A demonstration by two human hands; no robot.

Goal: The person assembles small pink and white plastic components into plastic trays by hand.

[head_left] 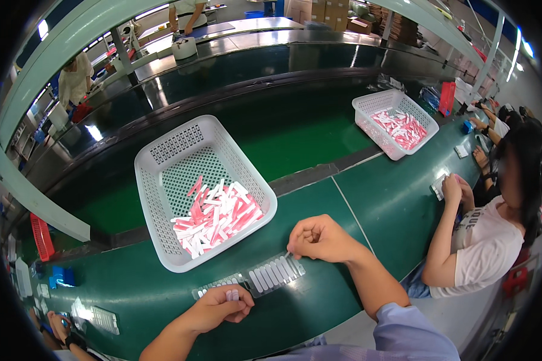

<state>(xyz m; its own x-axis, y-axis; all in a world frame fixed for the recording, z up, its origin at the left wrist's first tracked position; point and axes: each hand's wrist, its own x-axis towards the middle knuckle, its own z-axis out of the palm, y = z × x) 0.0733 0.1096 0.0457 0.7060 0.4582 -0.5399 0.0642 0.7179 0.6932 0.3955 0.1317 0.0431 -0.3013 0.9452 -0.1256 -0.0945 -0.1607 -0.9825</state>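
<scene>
In the head view, the right hand hovers over the green tabletop, its fingers pinched together on a small white stick whose tip points down at the right end of a clear plastic tray. That tray lies flat just in front of the hand, its long axis running from lower left to upper right, with a row of white sticks standing crosswise in its slots. A second clear tray lies end to end with it on the left, along the same line. The left hand rests on the near edge of the tabletop just below this second tray, its fingers curled around a small bundle of white sticks whose ends point up toward the trays. Behind the trays, a white slotted basket sits on the tabletop, holding a loose heap of pink and white sticks lying every which way. Further right stands another white basket with similar sticks. A seated person in a white shirt works at the right, hands over a small tray.
</scene>
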